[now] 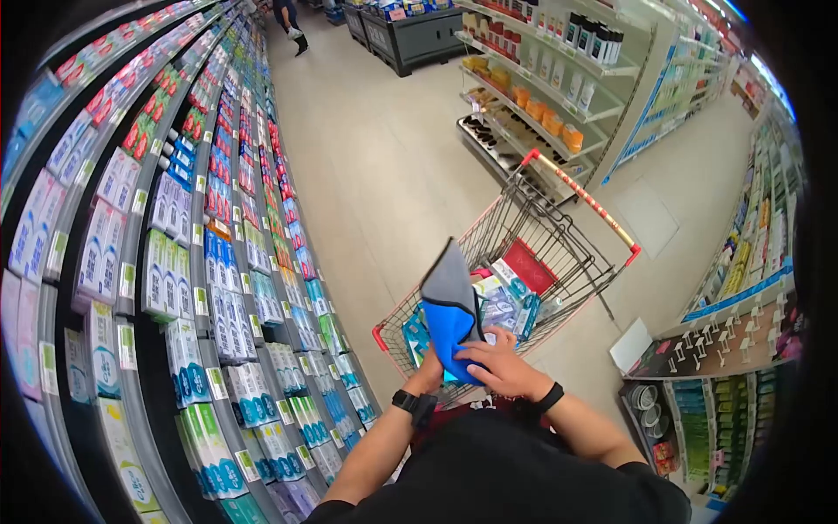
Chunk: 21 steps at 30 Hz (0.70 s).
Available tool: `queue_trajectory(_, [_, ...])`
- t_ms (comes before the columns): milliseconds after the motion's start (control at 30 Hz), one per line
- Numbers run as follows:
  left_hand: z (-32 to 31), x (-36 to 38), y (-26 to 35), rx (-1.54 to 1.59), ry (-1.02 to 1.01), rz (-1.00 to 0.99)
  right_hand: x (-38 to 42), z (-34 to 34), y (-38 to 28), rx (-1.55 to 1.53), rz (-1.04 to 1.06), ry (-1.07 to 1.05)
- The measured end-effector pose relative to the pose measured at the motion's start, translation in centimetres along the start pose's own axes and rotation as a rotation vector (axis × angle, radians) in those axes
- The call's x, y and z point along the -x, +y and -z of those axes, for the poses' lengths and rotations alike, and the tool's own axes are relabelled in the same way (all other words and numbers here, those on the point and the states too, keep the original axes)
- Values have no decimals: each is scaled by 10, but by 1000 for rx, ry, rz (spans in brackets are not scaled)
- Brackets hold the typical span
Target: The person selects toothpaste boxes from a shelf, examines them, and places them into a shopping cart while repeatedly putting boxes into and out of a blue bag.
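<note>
Black short-sleeved shirt (pixel 489 472) closest, 1, bottom centre; 2 bare forearms reach forward from it. Left hand (pixel 426 374) wears 1 dark wristwatch (pixel 414 405), right hand (pixel 504 367) 1 black wristband (pixel 550 397). Both touch 1 blue-and-grey fabric piece (pixel 452 319) with black edging, cloth or bag unclear, folded and standing tilted above the near end of 1 wire shopping cart (pixel 589 262). Right fingers apart, bent over the blue lower part; can't tell if they pinch it. Left fingers mostly hidden at its left edge, grip can't be told. Cart has 1 red panel (pixel 529 265) and several teal-and-white packages (pixel 526 313), count unclear: fabric and hands block part of the load. Left side: 1 long toothpaste shelf (pixel 199 288), many rows of boxes, too many to count. Cart sits in the aisle just beside it. Past the cart handle (pixel 583 196), 1 shelving unit (pixel 559 96) with bottles and orange packs, several each. Farther: dark bins (pixel 410 39), and 1 person (pixel 286 17) partly cut off at top, with a pale bag (pixel 297 35). Right: 1 rack of white hooks (pixel 729 341), many, next to more stocked shelves (pixel 751 236), goods there too small to name.
</note>
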<state>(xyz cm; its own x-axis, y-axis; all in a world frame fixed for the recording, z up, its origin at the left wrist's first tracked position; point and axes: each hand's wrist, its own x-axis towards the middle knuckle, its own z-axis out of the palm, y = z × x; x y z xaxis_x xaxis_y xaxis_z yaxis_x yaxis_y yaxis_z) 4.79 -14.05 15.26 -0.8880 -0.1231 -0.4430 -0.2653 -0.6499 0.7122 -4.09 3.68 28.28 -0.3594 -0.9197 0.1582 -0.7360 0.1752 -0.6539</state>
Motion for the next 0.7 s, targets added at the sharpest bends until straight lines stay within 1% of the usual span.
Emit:
queue_trajectory(100, [7, 39, 5, 137, 15, 73, -1, -5, -40, 58, -57, -27])
queue_trajectory(200, [37, 57, -22, -76, -12, -142, -4, -37, -42, -257, 5, -97])
queue_trajectory(233, [42, 68, -19, -254, -31, -259, -5, -45, -47, -507, -268, -185])
queue_trajectory(333, [44, 92, -11, -470, 0, -476, -15, -80, -36, -483, -204, 195])
queue_trajectory(400, [40, 103, -5, -478, 87, -550, -30, -86, -40, -409, -151, 302])
queue_trajectory(433, [39, 109, -5, -481, 135, -582, -38, -92, -37, -448, -83, 305])
queue_trajectory(467, [39, 114, -5, -406, 152, -585, -40, -101, -34, -593, -142, 247])
queue_trajectory(533, [36, 119, -9, -251, 166, -597, -47, -113, -39, -755, -46, 100])
queue_trajectory(600, [37, 124, -11, -192, 172, -590, -51, -109, -60, -622, 114, -32])
queue_trajectory(633, [39, 127, -12, -178, 181, -588, -53, -118, -63, -659, 54, -76])
queue_trajectory(700, [41, 130, -9, -195, 178, -593, -55, -116, -83, -716, 107, -208])
